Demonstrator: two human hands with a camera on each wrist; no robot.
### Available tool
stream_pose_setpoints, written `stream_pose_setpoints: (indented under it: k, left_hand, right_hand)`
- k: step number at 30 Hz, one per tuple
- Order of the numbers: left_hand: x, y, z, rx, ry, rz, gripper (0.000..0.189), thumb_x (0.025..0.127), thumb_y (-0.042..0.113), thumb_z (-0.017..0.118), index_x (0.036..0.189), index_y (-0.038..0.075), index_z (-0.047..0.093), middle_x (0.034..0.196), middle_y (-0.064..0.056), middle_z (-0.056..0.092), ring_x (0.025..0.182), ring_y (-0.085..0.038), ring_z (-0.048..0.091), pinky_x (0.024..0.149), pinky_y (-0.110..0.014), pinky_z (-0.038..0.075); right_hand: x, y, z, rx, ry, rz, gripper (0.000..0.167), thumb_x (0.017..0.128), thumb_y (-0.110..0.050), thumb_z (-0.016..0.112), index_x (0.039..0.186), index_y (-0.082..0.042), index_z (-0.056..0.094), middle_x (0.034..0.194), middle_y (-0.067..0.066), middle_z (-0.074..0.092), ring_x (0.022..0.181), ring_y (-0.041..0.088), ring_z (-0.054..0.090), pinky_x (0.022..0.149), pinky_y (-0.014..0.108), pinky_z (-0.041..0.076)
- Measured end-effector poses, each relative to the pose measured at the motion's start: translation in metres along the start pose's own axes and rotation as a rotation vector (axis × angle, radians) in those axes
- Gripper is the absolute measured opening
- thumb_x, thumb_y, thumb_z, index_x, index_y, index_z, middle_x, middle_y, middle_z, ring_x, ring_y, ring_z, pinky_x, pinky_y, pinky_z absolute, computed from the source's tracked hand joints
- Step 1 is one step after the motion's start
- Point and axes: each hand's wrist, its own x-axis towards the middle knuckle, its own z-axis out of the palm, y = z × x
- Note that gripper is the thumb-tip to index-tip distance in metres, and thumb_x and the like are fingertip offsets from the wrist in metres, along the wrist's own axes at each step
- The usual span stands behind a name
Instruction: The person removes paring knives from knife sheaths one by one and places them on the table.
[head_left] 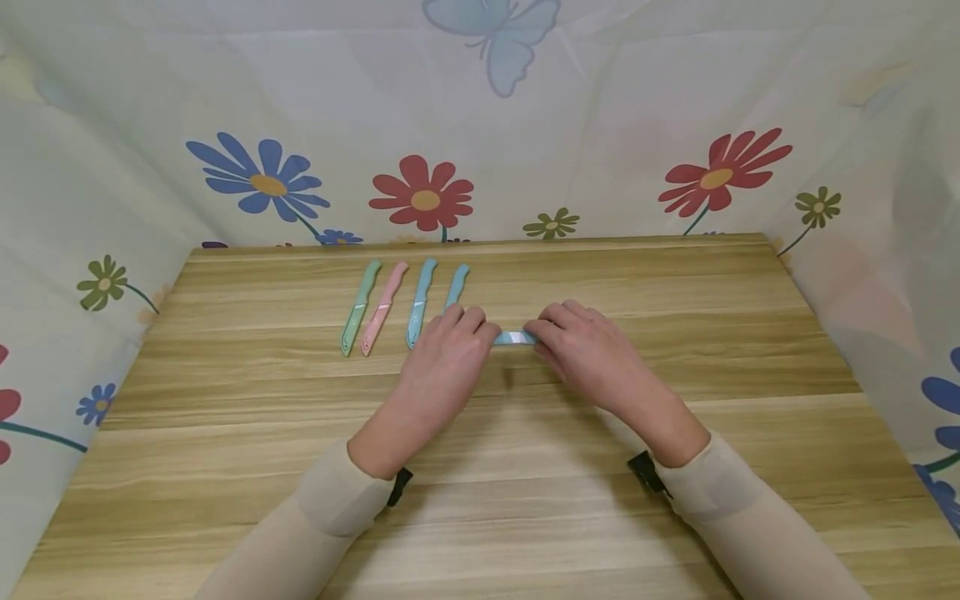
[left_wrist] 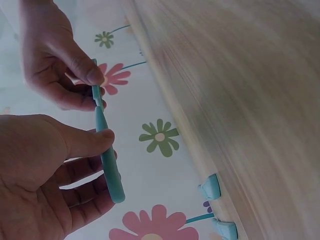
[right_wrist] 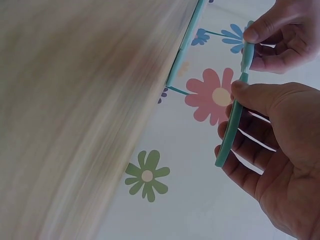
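Fingers (head_left: 472, 321) of the left hand (head_left: 450, 357) pinch the rounded handle (left_wrist: 112, 170), and the right hand (head_left: 588, 348) the slim sheath (right_wrist: 231, 134), of a light-blue plastic knife (head_left: 504, 338) above the wood-grained worktop (head_left: 517, 525); an uneven tug could bare the blade beside the fingers. Its long axis runs left-right, sheath end rightward. Farther left lie four pastel sheathed knives (head_left: 383, 308).

Left forearm (head_left: 307, 517) and right forearm (head_left: 750, 508) reach forward, converging; sleeves end short of wrists (head_left: 378, 437). Left hand (head_left: 448, 360) and right hand (head_left: 588, 354) near each other, backs up. Both pinching: thumb (left_wrist: 100, 141) against curled fingers (left_wrist: 82, 192).
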Motion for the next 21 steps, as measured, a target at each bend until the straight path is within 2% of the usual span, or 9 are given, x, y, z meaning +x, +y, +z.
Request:
stream_pose_setpoints:
  k: [10, 21]
  left_hand:
    - [0.0006, -0.0008, -0.0008, -0.005, 0.016, 0.013, 0.019, 0.096, 0.004, 0.078, 0.115, 0.004, 0.077, 0.103, -0.010, 0.067, 0.091, -0.027, 0.058, 0.077, -0.036, 0.055]
    - [0.0008, -0.0002, -0.0022, 0.013, -0.002, 0.001, 0.019, 0.097, 0.006, 0.078, 0.116, 0.005, 0.077, 0.105, -0.010, 0.067, 0.092, -0.026, 0.059, 0.078, -0.036, 0.056]
  right_hand:
    - [-0.0001, 0.0021, -0.0004, -0.004, 0.009, -0.007, 0.027, 0.094, -0.010, 0.083, 0.120, -0.003, 0.077, 0.109, 0.008, 0.070, 0.094, 0.024, 0.063, 0.080, 0.035, 0.056]
    - [-0.0006, 0.0033, -0.0005, -0.007, -0.006, 0.007, 0.027, 0.095, -0.011, 0.082, 0.120, -0.004, 0.077, 0.110, 0.007, 0.070, 0.095, 0.024, 0.063, 0.080, 0.035, 0.056]
